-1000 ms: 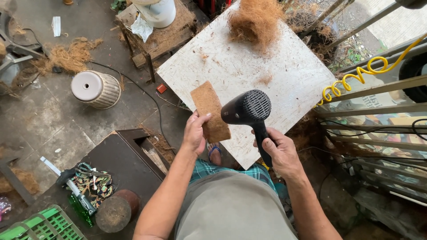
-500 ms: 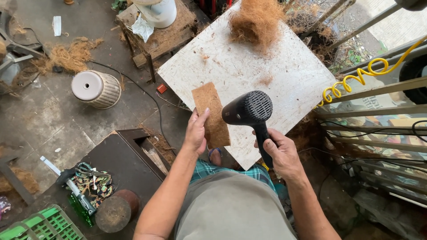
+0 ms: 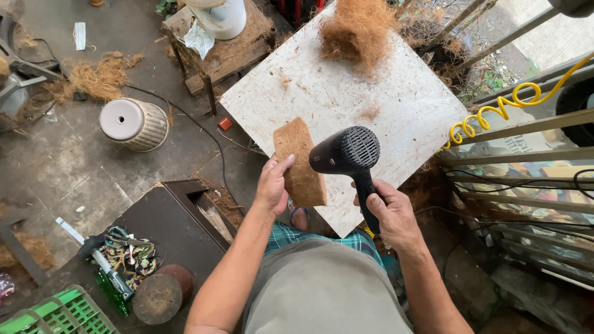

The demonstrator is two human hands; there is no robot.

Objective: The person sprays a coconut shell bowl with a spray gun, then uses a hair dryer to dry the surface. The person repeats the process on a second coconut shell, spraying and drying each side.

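The white board (image 3: 396,117) serving as your desk carries a loose heap of brown fibre (image 3: 359,28) at its far edge; a stray gust could scatter it. Your left hand (image 3: 273,185) pinches the brown fibre slab (image 3: 300,162) upright over the near edge, where heat might scorch fingers. Your right hand (image 3: 388,213) is wrapped tight round the black blower (image 3: 346,151). No labels show.

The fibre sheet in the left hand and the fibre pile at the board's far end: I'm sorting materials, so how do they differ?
The fibre sheet is flat, pressed and rectangular; the fibre pile is a loose, shaggy heap. The sheet is held by the left hand, in front of the black blower gripped by the right hand; the pile lies untouched on the white board. Both are brown and fibrous.
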